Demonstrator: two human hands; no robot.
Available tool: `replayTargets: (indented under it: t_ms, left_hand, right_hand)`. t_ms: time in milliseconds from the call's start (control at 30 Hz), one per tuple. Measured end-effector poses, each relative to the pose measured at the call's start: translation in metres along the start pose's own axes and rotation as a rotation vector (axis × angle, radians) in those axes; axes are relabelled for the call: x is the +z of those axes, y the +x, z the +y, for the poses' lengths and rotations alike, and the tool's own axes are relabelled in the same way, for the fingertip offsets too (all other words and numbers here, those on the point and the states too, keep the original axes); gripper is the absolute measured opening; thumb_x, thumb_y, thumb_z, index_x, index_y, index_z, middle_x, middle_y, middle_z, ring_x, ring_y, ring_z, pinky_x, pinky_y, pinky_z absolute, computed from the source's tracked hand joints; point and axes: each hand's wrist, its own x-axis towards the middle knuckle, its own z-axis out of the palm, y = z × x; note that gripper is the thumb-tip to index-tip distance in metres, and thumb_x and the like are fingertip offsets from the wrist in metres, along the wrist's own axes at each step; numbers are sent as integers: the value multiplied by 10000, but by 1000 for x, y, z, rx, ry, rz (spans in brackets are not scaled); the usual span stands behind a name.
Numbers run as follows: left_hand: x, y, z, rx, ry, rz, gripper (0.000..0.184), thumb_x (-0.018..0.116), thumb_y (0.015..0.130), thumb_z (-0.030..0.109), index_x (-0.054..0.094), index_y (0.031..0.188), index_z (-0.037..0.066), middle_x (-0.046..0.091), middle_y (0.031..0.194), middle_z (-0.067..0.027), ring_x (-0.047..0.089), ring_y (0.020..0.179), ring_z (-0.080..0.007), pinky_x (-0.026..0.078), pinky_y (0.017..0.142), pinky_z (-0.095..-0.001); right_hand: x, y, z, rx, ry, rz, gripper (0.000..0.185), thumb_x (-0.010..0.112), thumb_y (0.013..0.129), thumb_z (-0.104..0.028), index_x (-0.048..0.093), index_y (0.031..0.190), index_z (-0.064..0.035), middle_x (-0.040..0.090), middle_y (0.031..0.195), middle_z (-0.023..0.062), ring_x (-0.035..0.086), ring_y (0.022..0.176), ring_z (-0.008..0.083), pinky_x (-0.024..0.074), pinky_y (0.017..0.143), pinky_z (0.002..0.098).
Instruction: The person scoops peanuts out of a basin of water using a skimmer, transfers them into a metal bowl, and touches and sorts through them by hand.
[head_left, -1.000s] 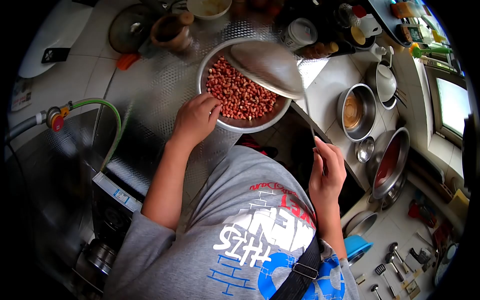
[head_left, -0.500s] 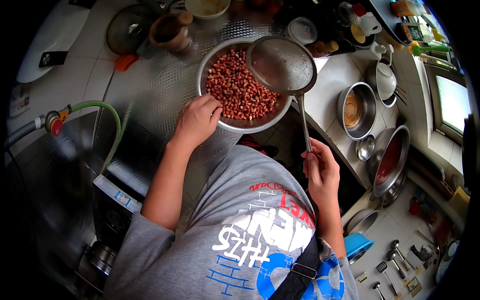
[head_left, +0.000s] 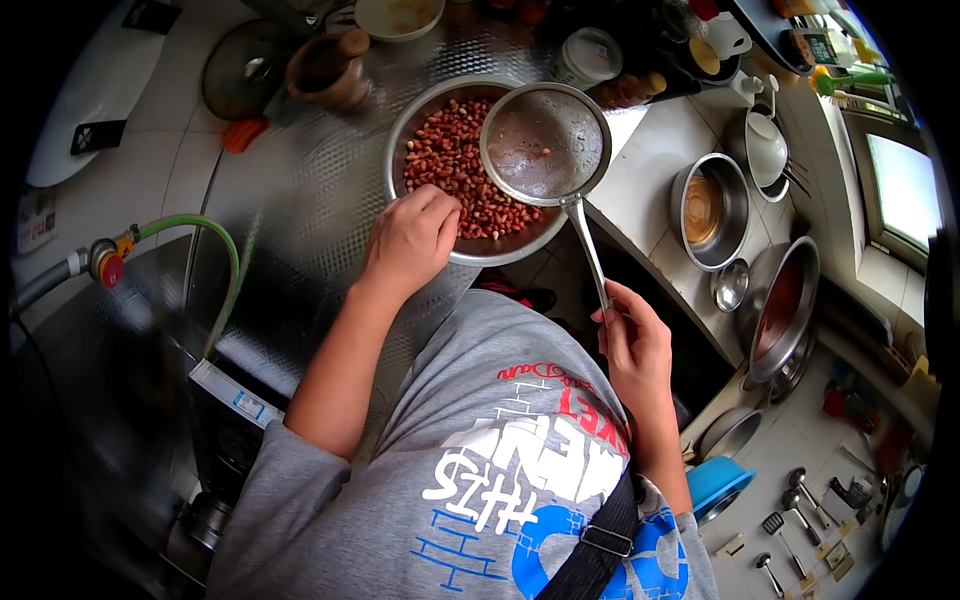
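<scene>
One strainer (head_left: 546, 142), handle (head_left: 587, 245) in right fingers (head_left: 641, 312)

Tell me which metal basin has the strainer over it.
The basin holding reddish peanuts, nearest the left hand: the strainer, held by the right hand, overlaps it. The other metal basins sit farther right with no strainer over them.

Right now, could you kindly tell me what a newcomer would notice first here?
First, the mass of reddish nuts in the metal basin near the top centre. Next, the round mesh strainer overlapping the basin's right side in view, held by the right grip, with the left grip at the near left edge. Then the grey shirt at the bottom centre, with its bold lettering.
</scene>
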Motion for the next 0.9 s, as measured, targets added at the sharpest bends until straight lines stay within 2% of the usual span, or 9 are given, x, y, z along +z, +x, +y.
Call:
replayTargets:
  t_ms: [100, 300, 433, 467, 600, 833, 867, 900]
  left_hand:
    - [0, 11, 13, 7, -85, 141, 72, 679, 910, 8, 682, 981, -2, 676, 918, -138, 680, 765, -316, 543, 672, -395]
    - [5, 25, 32, 94, -173, 197, 78, 681, 913, -1, 674, 991, -7, 664, 886, -135, 647, 677, -268, 529, 626, -366]
    - [10, 21, 32, 81, -120, 139, 38, 673, 899, 58, 655, 920, 32, 662, 869, -128, 680, 786, -343, 551, 691, -448]
    - [11, 19, 31, 88, -68, 126, 62, 687, 893, 90, 647, 895, 43, 649, 873, -125, 671, 820, -343, 547, 728, -462]
    - [18, 2, 12, 39, 95, -116, 131, 721, 880, 166, 645, 869, 61, 635, 912, -103, 646, 919, -322, 521, 835, -475]
    - [33, -8, 4, 100, 75, -128, 131, 716, 887, 187, 684, 922, 64, 657, 967, -93, 650, 980, -289, 506, 892, -445]
    - [33, -8, 7, 61, 72, -210, 140, 727, 879, 182, 693, 945, 63, 663, 995, -86, 645, 1014, -279, 495, 918, -445]
    - [37, -7, 5, 123, 74, -240, 203, 742, 870, 180, 706, 1030, 61, 672, 1081, -84, 634, 1065, -279, 486, 946, -438]
  right_hand:
    - [0, 0, 2, -53, -40, 20, 330, 545, 970, 96, 651, 1279, 43, 669, 863, 86, 615, 656, 116, 511, 602, 265]
    - [2, 0, 2, -319, -234, 139, 361, 566, 928, 136, 654, 1261, 27, 659, 891, 131, 661, 728, 202, 541, 675, 301]
    - [-3, 2, 1, -506, -222, 251, 376, 587, 900, 167, 659, 1235, 12, 659, 980, 162, 673, 834, 240, 551, 745, 319]
    - [-6, 3, 2, -589, -267, 271, 385, 598, 889, 180, 660, 1227, 6, 650, 1025, 175, 673, 857, 248, 549, 749, 314]
    - [-7, 1, 5, -623, -189, 268, 375, 585, 905, 180, 642, 1238, 17, 646, 1012, 170, 661, 851, 240, 541, 740, 305]
    - [-5, 0, 6, -697, -107, 269, 348, 545, 949, 166, 602, 1267, 36, 629, 1049, 172, 631, 881, 216, 535, 762, 288]
    - [-4, 0, 7, -671, -76, 263, 348, 539, 955, 163, 596, 1275, 38, 626, 1059, 170, 628, 893, 213, 534, 772, 286]
    - [-3, 0, 8, -645, -45, 255, 349, 532, 961, 160, 590, 1283, 39, 622, 1068, 168, 626, 904, 209, 534, 783, 285]
